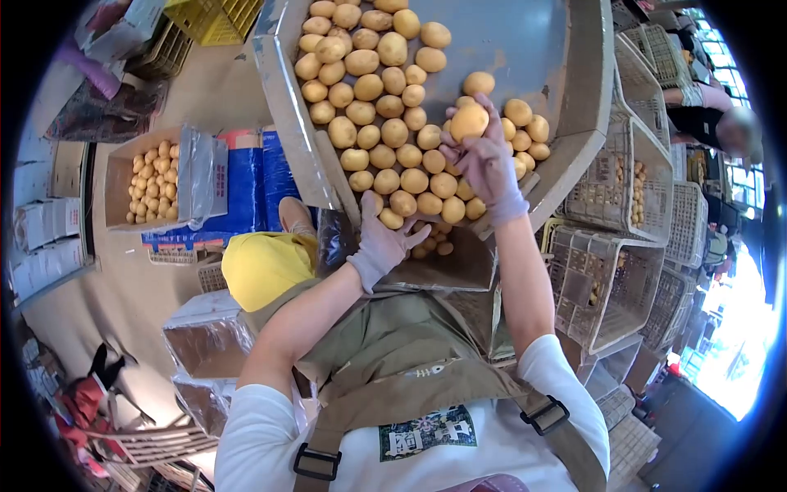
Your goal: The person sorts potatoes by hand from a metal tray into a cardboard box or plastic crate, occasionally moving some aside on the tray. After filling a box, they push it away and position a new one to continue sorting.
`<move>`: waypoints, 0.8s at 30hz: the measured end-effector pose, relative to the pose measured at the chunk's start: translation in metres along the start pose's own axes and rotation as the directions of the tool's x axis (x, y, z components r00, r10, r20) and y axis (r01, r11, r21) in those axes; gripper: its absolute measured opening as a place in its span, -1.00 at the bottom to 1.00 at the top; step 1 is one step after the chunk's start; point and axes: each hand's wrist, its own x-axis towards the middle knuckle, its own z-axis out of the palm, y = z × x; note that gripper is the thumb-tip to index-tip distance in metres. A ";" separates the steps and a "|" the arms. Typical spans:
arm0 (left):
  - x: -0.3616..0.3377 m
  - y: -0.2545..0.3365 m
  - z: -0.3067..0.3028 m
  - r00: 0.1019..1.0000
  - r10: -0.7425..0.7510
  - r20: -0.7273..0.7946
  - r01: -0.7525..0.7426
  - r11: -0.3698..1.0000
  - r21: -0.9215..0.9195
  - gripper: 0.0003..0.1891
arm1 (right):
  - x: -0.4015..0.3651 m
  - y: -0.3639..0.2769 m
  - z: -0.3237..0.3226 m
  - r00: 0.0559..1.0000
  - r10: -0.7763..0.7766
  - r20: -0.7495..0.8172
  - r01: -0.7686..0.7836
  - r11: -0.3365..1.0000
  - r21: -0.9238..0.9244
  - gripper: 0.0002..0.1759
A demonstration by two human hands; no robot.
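Potatoes [382,157] lie on the tray [508,41] beyond the box [466,266].

Blue sheeting [279,176], laid on the floor: landmark.
Floor [213,90]: tan, around the sheeting.
Yellow plastic crate [215,18]: beyond it.
White cartons [51,223]: stacked, well left.
Slatted wooden frame [156,443]: nearer the viewer, leftward.
Lattice crates [615,164]: stacked, well right.
Daylight [742,328]: glaring, farthest right.

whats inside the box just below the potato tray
Potatoes show inside the box, near the left hand. The tray and that hand hide part, so the full contents can't be seen.
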 end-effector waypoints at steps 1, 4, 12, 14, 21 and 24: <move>0.000 -0.001 -0.001 1.000 0.006 -0.020 -0.006 1.000 -0.013 -0.16 | -0.007 0.002 0.000 1.000 -0.024 -0.005 0.024 1.000 0.020 -0.26; 0.003 -0.004 -0.004 0.994 0.002 -0.108 -0.010 0.997 -0.074 -0.21 | -0.031 0.000 -0.006 0.990 -0.094 -0.107 0.094 0.996 -0.002 -0.39; 0.001 0.007 -0.007 0.995 -0.066 0.075 0.070 0.996 -0.055 -0.24 | -0.250 -0.092 -0.125 0.572 -0.467 -0.674 0.406 0.875 -0.262 -0.59; -0.005 0.007 0.006 0.998 -0.048 0.026 0.049 0.999 -0.022 -0.27 | -0.338 -0.131 -0.161 0.240 -0.600 -0.763 0.575 0.721 -0.387 -0.73; 0.006 0.005 -0.007 0.997 -0.069 0.032 0.070 0.998 -0.011 -0.25 | -0.396 -0.134 -0.177 0.055 -0.626 -0.778 0.750 0.541 -0.382 -0.64; 0.008 0.000 -0.010 0.999 -0.018 -0.035 0.019 0.999 0.034 -0.21 | -0.248 -0.101 -0.096 0.343 -0.647 -0.681 0.328 0.762 -0.559 -0.60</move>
